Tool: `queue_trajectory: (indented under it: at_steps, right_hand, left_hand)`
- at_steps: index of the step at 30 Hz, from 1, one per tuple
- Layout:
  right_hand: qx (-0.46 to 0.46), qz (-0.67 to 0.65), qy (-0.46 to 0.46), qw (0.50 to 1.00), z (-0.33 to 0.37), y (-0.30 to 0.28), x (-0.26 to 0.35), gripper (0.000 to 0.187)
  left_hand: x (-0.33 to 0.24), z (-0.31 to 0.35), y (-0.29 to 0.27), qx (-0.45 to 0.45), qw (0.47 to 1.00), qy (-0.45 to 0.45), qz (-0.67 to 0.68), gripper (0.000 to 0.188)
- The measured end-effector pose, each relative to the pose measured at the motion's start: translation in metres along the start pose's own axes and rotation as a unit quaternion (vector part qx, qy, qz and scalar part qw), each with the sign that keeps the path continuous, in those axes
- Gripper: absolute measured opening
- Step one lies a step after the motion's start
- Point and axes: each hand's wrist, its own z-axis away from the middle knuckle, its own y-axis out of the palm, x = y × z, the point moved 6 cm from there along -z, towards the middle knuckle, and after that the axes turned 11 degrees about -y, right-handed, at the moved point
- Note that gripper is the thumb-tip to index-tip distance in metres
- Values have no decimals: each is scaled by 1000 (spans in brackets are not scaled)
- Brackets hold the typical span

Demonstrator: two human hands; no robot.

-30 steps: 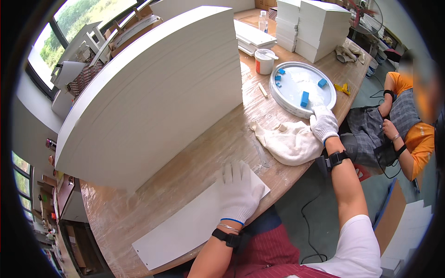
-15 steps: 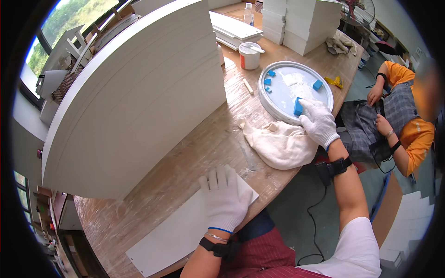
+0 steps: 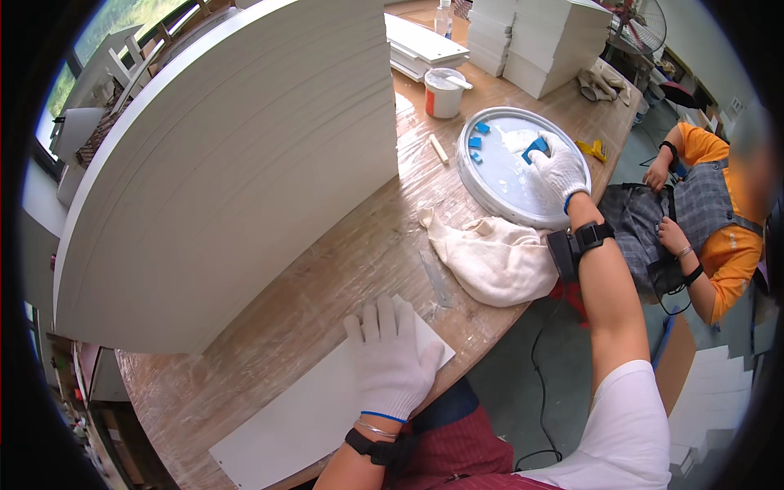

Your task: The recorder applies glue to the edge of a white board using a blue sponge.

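Head view, with places told from the round white tray [image 3: 490, 192] on the wooden table [image 3: 327, 278]. The right hand [image 3: 559, 167], in a white glove, reaches into the tray's far right part and its fingers pinch a blue sponge block [image 3: 536, 148] against the wet white bottom. More small blue pieces [image 3: 474, 142] lie at the tray's far left inside edge. Just beyond the tray's left rim stands a white cup with an orange band [image 3: 443, 92] (a stick rests across its top). Touching the tray's near rim lies a crumpled white cloth [image 3: 498, 261]. Well nearer than the tray, at the table's edge, the left hand [image 3: 392, 363], also gloved, lies flat and open, fingers spread, pressing on a white sheet [image 3: 302, 425]. Left of the tray rises a tall stack of white boards [image 3: 229, 171]. To its right sits another person in an orange shirt [image 3: 719, 237].
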Motion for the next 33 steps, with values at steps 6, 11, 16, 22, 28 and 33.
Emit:
queue_trajectory:
  at_steps: [6,11,16,22,28,33]
  right_hand:
    - [38,59,51,996,-27,22,-11,55]
    - [46,92,52,993,-31,25,1,52]
    - [121,103,74,985,-29,22,22,48]
    - [39,102,53,993,-33,19,2,41]
    - [44,97,34,994,-32,19,3,40]
    - [86,129,50,987,-23,27,8,44]
  left_hand:
    - [0,-2,-1,12,1000,-6,10,71]
    - [1,-3,0,9,1000,-5,11,73]
    - [3,-2,-2,17,1000,-13,6,73]
    - [3,-1,-1,21,999,-18,20,72]
    - [5,-1,-1,32,999,-18,36,70]
    - [6,0,-2,2,999,-16,42,68]
